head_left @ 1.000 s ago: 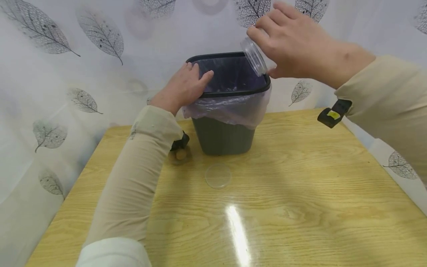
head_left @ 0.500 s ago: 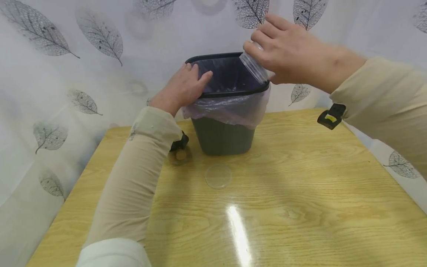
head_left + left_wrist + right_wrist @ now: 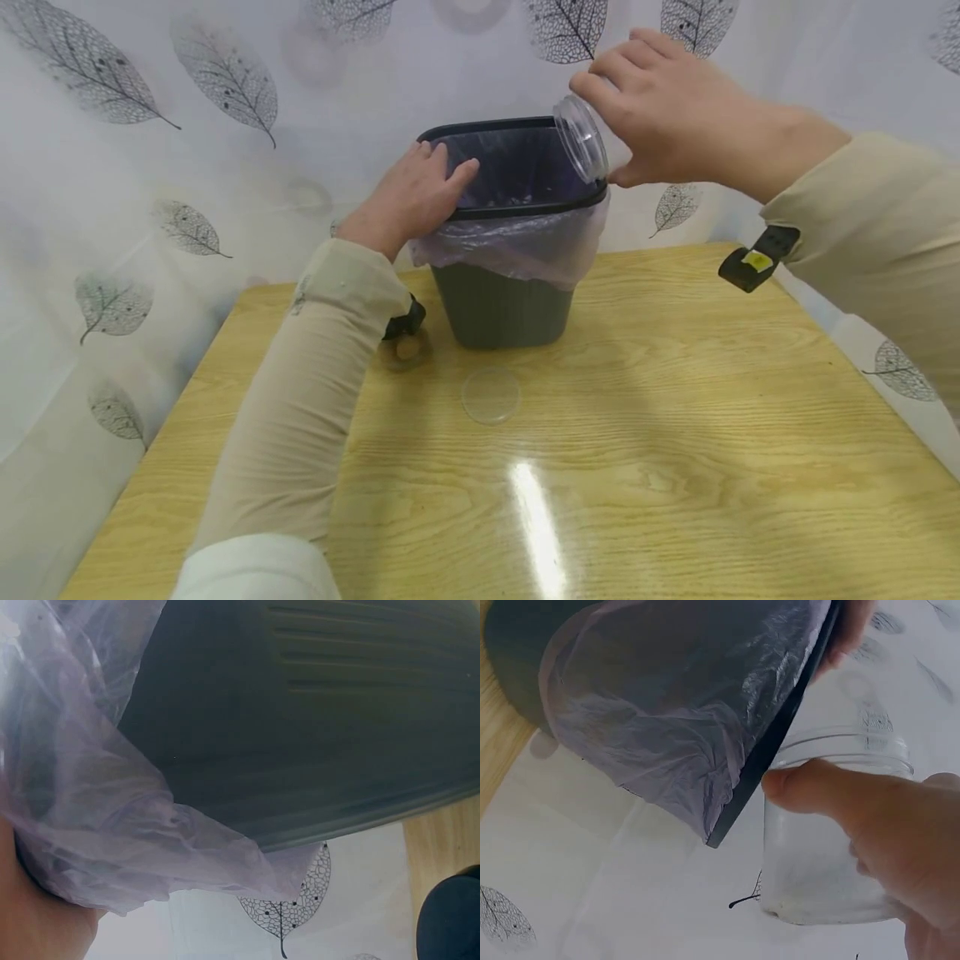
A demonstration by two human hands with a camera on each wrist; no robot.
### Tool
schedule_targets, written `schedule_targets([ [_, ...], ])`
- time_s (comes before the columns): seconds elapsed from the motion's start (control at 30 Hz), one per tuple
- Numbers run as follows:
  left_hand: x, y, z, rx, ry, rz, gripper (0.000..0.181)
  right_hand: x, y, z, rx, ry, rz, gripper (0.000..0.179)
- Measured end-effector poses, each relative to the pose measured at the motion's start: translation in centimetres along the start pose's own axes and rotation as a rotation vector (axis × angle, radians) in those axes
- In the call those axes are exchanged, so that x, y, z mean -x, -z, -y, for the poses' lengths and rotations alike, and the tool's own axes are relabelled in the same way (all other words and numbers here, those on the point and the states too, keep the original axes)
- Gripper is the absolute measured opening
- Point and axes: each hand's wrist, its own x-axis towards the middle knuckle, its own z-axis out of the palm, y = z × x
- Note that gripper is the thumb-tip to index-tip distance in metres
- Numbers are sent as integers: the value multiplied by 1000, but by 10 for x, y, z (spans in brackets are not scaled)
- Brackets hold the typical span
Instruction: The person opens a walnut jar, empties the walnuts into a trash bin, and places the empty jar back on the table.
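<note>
My right hand (image 3: 675, 117) holds a clear jar (image 3: 582, 137) by its sides, tilted with its mouth toward the bin's opening. The thumb (image 3: 802, 784) lies across the jar near its neck in the right wrist view. No contents show inside it. The dark trash bin (image 3: 502, 308) stands upright, with a purple plastic bag (image 3: 525, 250) folded over its black rim. At the bin's left corner my left hand (image 3: 416, 196) grips the rim, its thumb toward the opening. The left wrist view shows the bin's outer wall (image 3: 225, 750) and the overhanging bag; most of that hand is hidden there.
A clear round disc (image 3: 491, 395), like a lid, lies on the wooden table (image 3: 675, 400) before the bin. A small round brownish thing (image 3: 407, 348) sits beneath my left wrist, partly hidden. Behind hangs a white leaf-patterned cloth (image 3: 360, 100).
My right hand dipped with the jar, turning its mouth further down, then rose slightly to the right, with the jar's mouth more in sight. The left hand and bin stay put.
</note>
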Motion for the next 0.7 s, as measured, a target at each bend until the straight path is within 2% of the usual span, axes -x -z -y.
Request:
schedule_targets([
  [0.13,0,0,1,-2,-4,-2,80,4,-1,-8,-167,-95,-7,101],
  [0.23,0,-1,1,-2,-3,-5,80,8,-2,-14,-297,-211,30,103],
  [0.37,0,-1,1,3,0,-6,80,16,-10,-20,-437,-339,40,104],
  [0.7,-1,-1,3,19,0,-6,80,36,-34,-21,-612,-536,13,99],
])
